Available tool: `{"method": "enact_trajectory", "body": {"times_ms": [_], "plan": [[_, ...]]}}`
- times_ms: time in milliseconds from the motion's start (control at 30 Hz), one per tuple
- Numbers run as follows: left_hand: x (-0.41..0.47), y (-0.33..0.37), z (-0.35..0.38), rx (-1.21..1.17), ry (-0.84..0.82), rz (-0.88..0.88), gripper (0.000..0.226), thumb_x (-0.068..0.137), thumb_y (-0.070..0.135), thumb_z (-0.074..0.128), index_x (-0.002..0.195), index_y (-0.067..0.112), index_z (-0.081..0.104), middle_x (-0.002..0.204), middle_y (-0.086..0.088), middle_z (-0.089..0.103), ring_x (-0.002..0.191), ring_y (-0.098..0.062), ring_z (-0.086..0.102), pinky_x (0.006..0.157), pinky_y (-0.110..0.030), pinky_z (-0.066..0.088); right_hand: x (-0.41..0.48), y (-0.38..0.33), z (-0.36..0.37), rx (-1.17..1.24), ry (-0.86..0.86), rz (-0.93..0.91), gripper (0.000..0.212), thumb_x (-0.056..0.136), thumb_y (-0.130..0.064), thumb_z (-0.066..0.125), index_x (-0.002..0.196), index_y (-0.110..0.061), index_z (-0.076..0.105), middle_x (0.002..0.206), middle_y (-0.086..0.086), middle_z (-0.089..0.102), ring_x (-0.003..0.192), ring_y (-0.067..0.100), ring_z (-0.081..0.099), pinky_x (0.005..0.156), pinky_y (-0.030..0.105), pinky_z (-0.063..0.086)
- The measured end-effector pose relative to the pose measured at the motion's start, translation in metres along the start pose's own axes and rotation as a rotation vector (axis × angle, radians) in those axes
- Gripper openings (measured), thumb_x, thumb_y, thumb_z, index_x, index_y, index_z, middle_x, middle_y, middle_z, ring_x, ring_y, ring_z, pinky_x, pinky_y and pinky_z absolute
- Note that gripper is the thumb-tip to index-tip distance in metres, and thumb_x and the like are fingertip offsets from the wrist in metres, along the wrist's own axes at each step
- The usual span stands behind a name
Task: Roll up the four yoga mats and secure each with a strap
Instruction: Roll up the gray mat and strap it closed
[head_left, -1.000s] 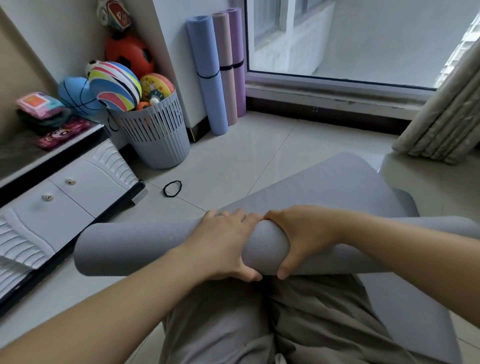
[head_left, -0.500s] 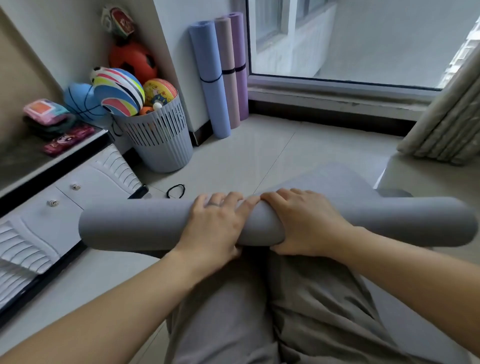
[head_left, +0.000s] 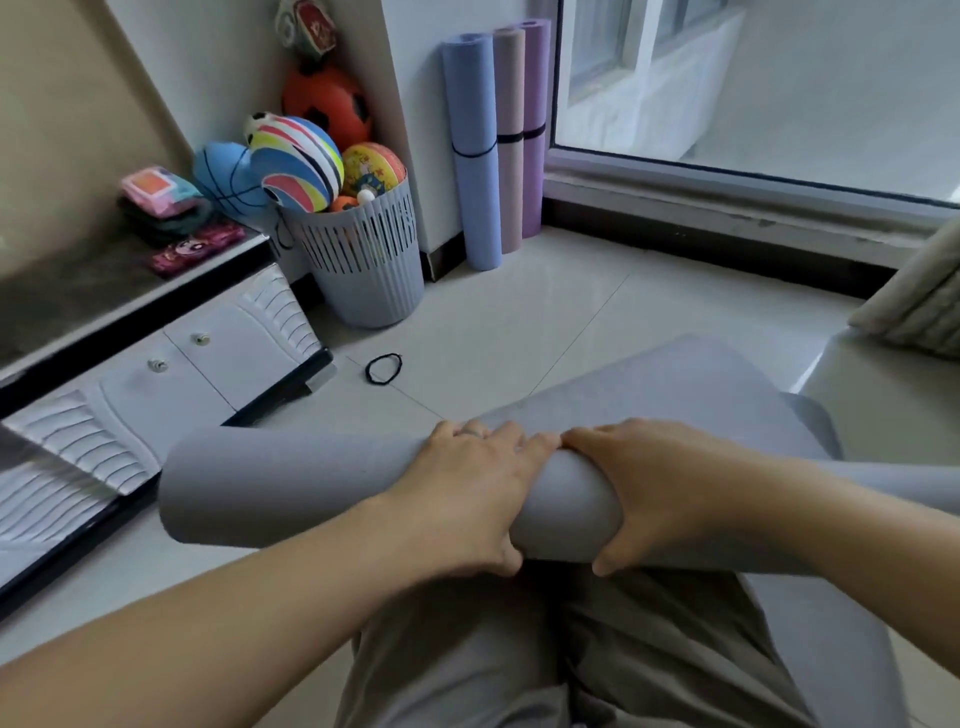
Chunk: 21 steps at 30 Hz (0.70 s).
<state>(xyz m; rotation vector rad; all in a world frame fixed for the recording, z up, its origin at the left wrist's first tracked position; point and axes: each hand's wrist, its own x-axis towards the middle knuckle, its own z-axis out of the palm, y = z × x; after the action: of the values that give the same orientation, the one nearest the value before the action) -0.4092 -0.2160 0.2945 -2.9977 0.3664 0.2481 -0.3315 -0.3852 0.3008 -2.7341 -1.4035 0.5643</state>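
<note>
Two grips clamped on the grey mat (head_left: 291, 483), left hand (head_left: 467, 499) beside right hand (head_left: 660, 488), so the roll can't loosen; strap (head_left: 383, 369) lies near.

The grey mat (head_left: 291, 483) is running past the right edge, its far end unseen; the curtain (head_left: 919, 306) is being cropped there too.

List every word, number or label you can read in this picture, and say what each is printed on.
No text can be read.
Toy at the top: red marks, too blurred.
Yellow ball: print too small.
Pink box: orange label, blurred.
Pink pouch: cartoon picture, no legible words.
</note>
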Motion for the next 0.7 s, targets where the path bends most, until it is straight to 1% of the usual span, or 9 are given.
{"method": "enact_trajectory", "body": {"times_ms": [67,133,300,367,433,533,567,633,700], "plan": [[0.005,-0.006,0.008,-0.092,-0.074,0.012,0.096,0.068,0.047,0.071,0.146,0.032,0.017,0.130,0.001,0.045,0.116,-0.026,0.048,0.098,-0.036,0.037,0.009,0.002,0.005,0.071,-0.067,0.005,0.088,0.056,-0.064,0.078,0.130,-0.036,0.040,0.120,-0.012,0.059,0.105,0.011,0.055,0.086,0.028,0.045],[0.014,-0.017,0.010,-0.201,-0.142,0.017,0.096,0.066,0.046,0.075,0.145,0.035,0.021,0.132,0.004,0.047,0.117,-0.024,0.049,0.098,-0.035,0.040,0.011,0.005,0.007,0.111,-0.073,0.020,0.091,0.057,-0.064,0.078,0.134,-0.037,0.037,0.123,-0.011,0.055,0.108,0.011,0.052,0.089,0.029,0.043],[0.039,-0.036,0.004,-0.449,-0.404,0.049,0.099,0.061,0.044,0.085,0.142,0.038,0.029,0.131,0.011,0.051,0.114,-0.012,0.052,0.097,-0.031,0.045,-0.005,-0.006,0.025,-0.138,0.092,0.021,0.109,0.064,-0.067,0.069,0.147,-0.029,0.010,0.131,-0.005,0.041,0.116,0.017,0.044,0.099,0.036,0.039],[0.044,-0.040,0.001,-0.500,-0.427,0.034,0.096,0.062,0.046,0.085,0.141,0.040,0.031,0.128,0.014,0.051,0.115,-0.009,0.052,0.097,-0.029,0.044,-0.003,-0.003,0.027,-0.143,0.104,0.039,0.108,0.063,-0.069,0.069,0.146,-0.032,0.011,0.131,-0.007,0.042,0.115,0.016,0.045,0.097,0.035,0.040],[0.041,-0.036,0.001,-0.435,-0.314,0.026,0.094,0.064,0.052,0.080,0.142,0.042,0.029,0.131,0.012,0.047,0.120,-0.013,0.048,0.100,-0.033,0.042,0.004,0.005,0.023,-0.087,0.090,0.065,0.101,0.061,-0.068,0.071,0.142,-0.034,0.021,0.126,-0.008,0.047,0.111,0.015,0.049,0.094,0.034,0.043],[0.028,-0.016,0.015,-0.061,-0.034,-0.014,0.101,0.066,0.062,0.070,0.145,0.038,0.013,0.134,0.004,0.040,0.119,-0.023,0.045,0.100,-0.042,0.038,0.018,0.017,0.009,0.043,-0.010,0.080,0.098,0.057,-0.060,0.079,0.138,-0.033,0.031,0.125,-0.009,0.052,0.112,0.014,0.052,0.095,0.033,0.044],[0.024,-0.011,0.020,0.005,0.018,-0.025,0.104,0.066,0.062,0.069,0.145,0.036,0.008,0.133,0.003,0.039,0.118,-0.025,0.045,0.099,-0.042,0.038,0.022,0.018,0.006,0.062,-0.047,0.079,0.099,0.056,-0.058,0.082,0.138,-0.031,0.032,0.126,-0.008,0.053,0.112,0.014,0.052,0.096,0.032,0.043],[0.021,-0.011,0.025,0.019,0.064,-0.043,0.105,0.066,0.060,0.068,0.146,0.036,0.005,0.132,0.002,0.040,0.117,-0.024,0.045,0.097,-0.040,0.038,0.028,0.017,0.004,0.061,-0.078,0.079,0.100,0.056,-0.057,0.083,0.138,-0.029,0.033,0.128,-0.006,0.053,0.114,0.015,0.051,0.097,0.031,0.042],[0.020,-0.016,0.020,-0.029,0.100,-0.038,0.101,0.066,0.059,0.068,0.145,0.037,0.010,0.130,0.003,0.042,0.115,-0.024,0.047,0.095,-0.038,0.039,0.025,0.012,0.003,0.037,-0.052,0.086,0.097,0.058,-0.060,0.081,0.136,-0.027,0.034,0.127,-0.005,0.053,0.114,0.015,0.051,0.094,0.030,0.042]]}}
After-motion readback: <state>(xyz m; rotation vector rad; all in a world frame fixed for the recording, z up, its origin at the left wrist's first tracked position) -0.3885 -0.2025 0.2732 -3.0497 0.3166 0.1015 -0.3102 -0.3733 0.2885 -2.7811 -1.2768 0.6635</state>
